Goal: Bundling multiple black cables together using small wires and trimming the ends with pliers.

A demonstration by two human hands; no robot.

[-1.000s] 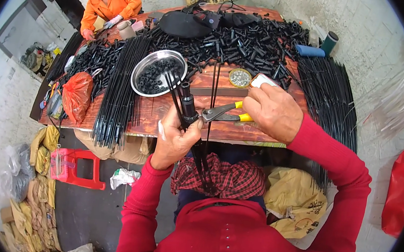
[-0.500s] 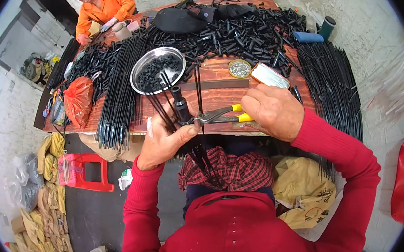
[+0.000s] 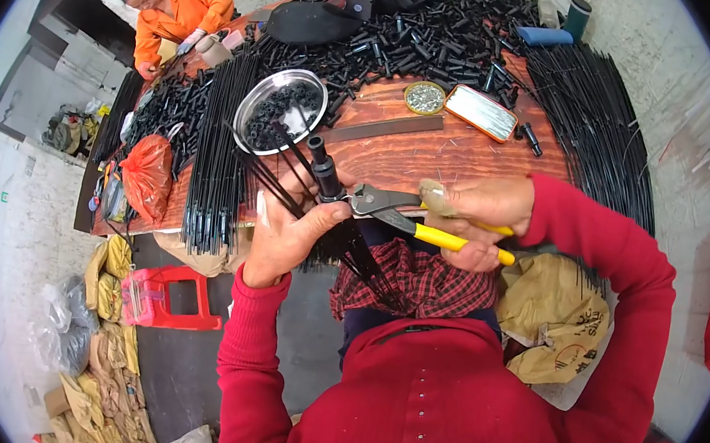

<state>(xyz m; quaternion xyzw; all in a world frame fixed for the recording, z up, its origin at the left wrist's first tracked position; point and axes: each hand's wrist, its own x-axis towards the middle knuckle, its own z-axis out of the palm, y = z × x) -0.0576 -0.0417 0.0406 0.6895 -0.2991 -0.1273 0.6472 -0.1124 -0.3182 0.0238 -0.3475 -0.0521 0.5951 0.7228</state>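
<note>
the left hand's (image 3: 294, 237) fingers are clamped round a slightly tilted black tube (image 3: 324, 167), with thin black rods (image 3: 359, 265) running below them. the right hand's (image 3: 485, 207) fingers grip yellow-handled pliers (image 3: 432, 235), their head by the left thumb. beyond the left fingers, a steel bowl (image 3: 294, 122) sits on the bench (image 3: 378, 160).

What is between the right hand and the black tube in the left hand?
The head view shows yellow-handled pliers in the right hand, jaws beside the black tube.
</note>
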